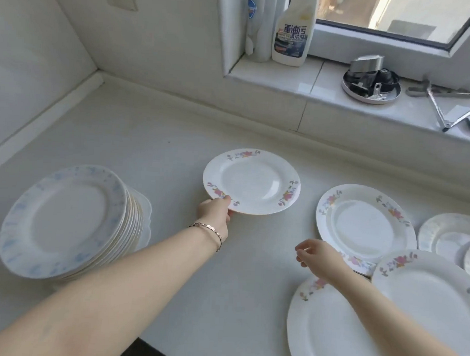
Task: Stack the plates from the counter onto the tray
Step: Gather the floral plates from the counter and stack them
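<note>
My left hand (215, 213) grips the near rim of a white plate with pink flowers (251, 181), held at the middle of the counter. At the left stands a tall stack of plates (63, 220) with a blue-patterned plate on top; a white tray edge (146, 216) peeks out from under it. My right hand (315, 254) hovers open over the counter, fingers loosely curled, just left of another pink-flowered plate (364, 228). More flowered plates lie at the right: a large one (326, 337) under my right forearm and one (429, 291) overlapping it.
Grey-patterned small plates (448, 238) sit at the far right edge. On the window sill stand a cleaner bottle (294, 28), a round dish of metal items (371, 83) and metal tongs (444, 107). The white counter (154, 146) runs into the wall corner at the left.
</note>
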Tool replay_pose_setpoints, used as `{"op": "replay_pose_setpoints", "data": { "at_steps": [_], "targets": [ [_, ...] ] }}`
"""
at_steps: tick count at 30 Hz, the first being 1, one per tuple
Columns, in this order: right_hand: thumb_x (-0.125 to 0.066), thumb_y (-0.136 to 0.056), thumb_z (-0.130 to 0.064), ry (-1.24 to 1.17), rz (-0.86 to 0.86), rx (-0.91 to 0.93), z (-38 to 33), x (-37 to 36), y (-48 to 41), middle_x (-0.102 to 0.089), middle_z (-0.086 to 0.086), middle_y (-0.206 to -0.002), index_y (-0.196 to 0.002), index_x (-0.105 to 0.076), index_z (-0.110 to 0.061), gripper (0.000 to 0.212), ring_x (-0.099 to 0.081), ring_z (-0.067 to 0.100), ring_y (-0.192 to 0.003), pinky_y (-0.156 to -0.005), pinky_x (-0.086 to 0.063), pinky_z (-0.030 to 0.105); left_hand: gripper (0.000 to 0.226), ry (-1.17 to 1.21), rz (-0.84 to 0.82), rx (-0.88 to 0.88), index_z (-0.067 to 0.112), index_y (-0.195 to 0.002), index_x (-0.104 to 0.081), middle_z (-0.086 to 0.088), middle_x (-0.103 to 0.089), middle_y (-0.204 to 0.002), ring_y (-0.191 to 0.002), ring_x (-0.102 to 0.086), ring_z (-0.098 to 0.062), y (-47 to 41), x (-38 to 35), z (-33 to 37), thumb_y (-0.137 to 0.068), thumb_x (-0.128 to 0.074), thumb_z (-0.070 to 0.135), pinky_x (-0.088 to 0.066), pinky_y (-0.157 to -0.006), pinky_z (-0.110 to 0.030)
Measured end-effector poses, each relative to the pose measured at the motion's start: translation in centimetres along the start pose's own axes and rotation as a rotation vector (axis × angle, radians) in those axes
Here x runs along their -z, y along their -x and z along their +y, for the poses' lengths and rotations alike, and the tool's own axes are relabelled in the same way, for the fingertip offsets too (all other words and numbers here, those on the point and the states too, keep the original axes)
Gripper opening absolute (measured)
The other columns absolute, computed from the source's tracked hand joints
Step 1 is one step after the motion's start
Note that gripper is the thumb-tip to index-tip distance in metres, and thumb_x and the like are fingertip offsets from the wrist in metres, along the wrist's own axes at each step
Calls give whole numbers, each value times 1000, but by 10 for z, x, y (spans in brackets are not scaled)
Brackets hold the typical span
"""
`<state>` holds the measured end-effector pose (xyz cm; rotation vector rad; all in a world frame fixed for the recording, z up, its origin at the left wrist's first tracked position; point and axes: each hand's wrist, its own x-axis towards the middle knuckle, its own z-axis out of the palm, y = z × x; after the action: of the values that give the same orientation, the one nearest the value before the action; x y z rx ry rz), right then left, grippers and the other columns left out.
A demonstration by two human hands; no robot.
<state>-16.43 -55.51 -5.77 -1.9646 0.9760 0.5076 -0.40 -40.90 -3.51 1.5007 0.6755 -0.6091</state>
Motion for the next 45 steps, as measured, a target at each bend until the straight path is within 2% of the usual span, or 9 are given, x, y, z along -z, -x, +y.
{"op": "replay_pose_setpoints", "data": {
  "at_steps": [5, 12, 16, 22, 27, 32, 38, 43, 45],
  "targets": [
    [-47, -90, -18, 76, 3, 116, -43, -27, 10, -68, 0, -85, -90, -59, -20, 12, -64, 17, -78, -52, -39, 20, 21, 116, -49, -120, 15, -69, -56, -1, -61, -68, -41, -59, -8, 30, 89, 42, -85, -62, 4, -23, -33, -12],
    [-49, -90, -14, 172, -59, 263, -127, -91, 29, -64, 1, -79, -87, -58, -18, 10, -60, 19, -75, -49, -37, 18, 17, 154, 92, -297, 13, -71, -61, -3, -63, -71, -47, -52, -9, 47, 244, 73, -85, -63, 3, -28, -32, -11],
    [-50, -89, -14, 237, -79, 319, -166, -125, 37, -65, 0, -83, -83, -56, -22, 12, -62, 19, -79, -52, -40, 20, 20, 197, 200, -272, 12, -69, -58, -5, -60, -70, -30, -51, -1, 34, 310, 70, -85, -61, 1, -25, -28, -9],
    [-51, -89, -12, 297, -105, 338, -194, -164, 46, -64, 2, -81, -81, -57, -20, 12, -61, 19, -74, -54, -41, 19, 21, 250, 244, -154, 12, -69, -56, -5, -60, -71, -28, -54, -2, 3, 357, 60, -85, -60, 0, -25, -27, -7],
    [-50, -89, -12, 305, -95, 310, -199, -175, 52, -63, 1, -81, -77, -54, -23, 17, -59, 18, -73, -51, -40, 18, 21, 216, 188, -95, 14, -69, -56, -4, -58, -73, -57, -51, -12, -16, 360, 54, -86, -60, 2, -29, -29, -5],
    [-50, -90, -11, 314, -71, 276, -196, -175, 52, -63, 3, -83, -81, -55, -20, 14, -58, 18, -73, -50, -38, 17, 19, 52, 129, -86, 11, -69, -56, -6, -56, -68, -55, -47, -14, -27, 365, 54, -86, -63, 5, -40, -31, -9],
    [-48, -91, -13, 357, -84, 270, -195, -184, 51, -64, 1, -85, -91, -58, -17, 10, -59, 15, -74, -50, -38, 14, 19, -447, 100, -189, 3, -74, -64, -10, -62, -59, -35, -56, -13, -32, 381, 61, -84, -62, 19, -48, -36, -20],
    [-47, -92, -17, 392, -87, 264, -191, -188, 46, -64, -2, -86, -98, -61, -16, 15, -60, 12, -75, -52, -39, 14, 36, -882, 151, -248, 10, -64, -53, -10, -62, -61, -50, -55, -22, -31, 386, 69, -85, -53, 40, -43, -49, -23],
    [-47, -92, -17, 392, -82, 255, -189, -190, 46, -64, -2, -86, -94, -59, -18, 13, -60, 12, -75, -51, -38, 14, 36, -910, 244, -336, 9, -77, -48, -18, -64, -88, -68, -54, -28, -34, 382, 70, -87, -51, 43, -41, -58, -30]
  ]
}}
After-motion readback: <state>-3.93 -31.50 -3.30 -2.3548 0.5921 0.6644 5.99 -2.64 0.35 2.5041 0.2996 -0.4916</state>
